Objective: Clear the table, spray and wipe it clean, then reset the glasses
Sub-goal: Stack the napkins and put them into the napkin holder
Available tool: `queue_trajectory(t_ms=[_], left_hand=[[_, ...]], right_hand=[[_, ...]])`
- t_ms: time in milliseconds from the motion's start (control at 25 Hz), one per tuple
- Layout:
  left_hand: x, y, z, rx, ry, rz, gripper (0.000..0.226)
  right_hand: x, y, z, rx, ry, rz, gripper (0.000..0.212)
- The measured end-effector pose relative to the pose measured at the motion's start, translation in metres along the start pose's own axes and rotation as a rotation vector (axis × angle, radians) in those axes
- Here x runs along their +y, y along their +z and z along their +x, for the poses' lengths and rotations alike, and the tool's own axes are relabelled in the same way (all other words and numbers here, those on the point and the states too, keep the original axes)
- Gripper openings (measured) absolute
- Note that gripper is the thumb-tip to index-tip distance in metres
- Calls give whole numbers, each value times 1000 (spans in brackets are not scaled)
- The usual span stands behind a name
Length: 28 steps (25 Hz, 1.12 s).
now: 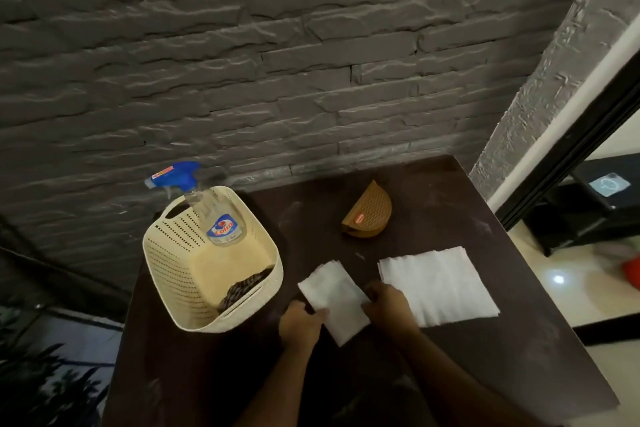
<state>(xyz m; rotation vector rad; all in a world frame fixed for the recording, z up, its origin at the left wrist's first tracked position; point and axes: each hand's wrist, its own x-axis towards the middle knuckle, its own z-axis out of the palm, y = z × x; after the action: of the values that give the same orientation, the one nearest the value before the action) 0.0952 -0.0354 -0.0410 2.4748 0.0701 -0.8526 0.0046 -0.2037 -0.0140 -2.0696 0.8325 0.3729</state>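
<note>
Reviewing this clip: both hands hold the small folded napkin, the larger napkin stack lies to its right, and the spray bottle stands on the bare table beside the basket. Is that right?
One detail is wrong. In the head view the spray bottle stands inside the cream basket, not on the table. The left hand and right hand do hold the small folded napkin, with the larger napkin stack to its right.

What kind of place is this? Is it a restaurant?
Maybe a café or restaurant, though it might be a home. A brown napkin holder stands on a dark table beside a stack of white napkins, against a grey stone-look wall. A spray bottle waits in a cream basket.
</note>
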Motion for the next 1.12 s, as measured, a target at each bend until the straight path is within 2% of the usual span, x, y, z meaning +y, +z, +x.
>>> queue_trajectory(t_ms=[120, 240, 360, 400, 480, 560, 600, 680, 800, 880, 960, 1120], left_hand=[[8, 11, 5, 39, -116, -127, 72], [18, 16, 9, 11, -90, -109, 46], [34, 5, -5, -24, 2, -331, 22], [39, -1, -10, -71, 28, -432, 16], [53, -13, -21, -288, 71, -671, 18], [62, -20, -27, -464, 100, -790, 23], [65, -22, -28, -497, 112, -791, 25], [71, -18, -27, -452, 119, -711, 24], [78, 4, -27, -292, 27, -514, 21], [86, 26, -27, -242, -7, -246, 18], [93, 52, -22, -209, 8, -44, 17], [122, 89, -23, -143, 14, -5, 39]], right_hand=[[-3, 8, 3, -22, 14, 13, 39], [-3, 5, 3, -52, 45, 41, 41], [-9, -6, 2, -3, 33, 91, 37], [-13, -11, 1, 20, 41, 173, 37], [-22, -24, 0, -5, 55, 498, 49], [-23, -35, 3, -145, 41, 880, 62], [-21, -40, 3, -220, 37, 953, 60], [-15, -54, 3, -224, 56, 870, 44], [13, -73, 8, 44, 172, 819, 39], [42, -92, 9, 226, 242, 804, 31], [73, -101, 13, 335, 318, 746, 28], [108, -97, 6, 378, 431, 644, 25]])
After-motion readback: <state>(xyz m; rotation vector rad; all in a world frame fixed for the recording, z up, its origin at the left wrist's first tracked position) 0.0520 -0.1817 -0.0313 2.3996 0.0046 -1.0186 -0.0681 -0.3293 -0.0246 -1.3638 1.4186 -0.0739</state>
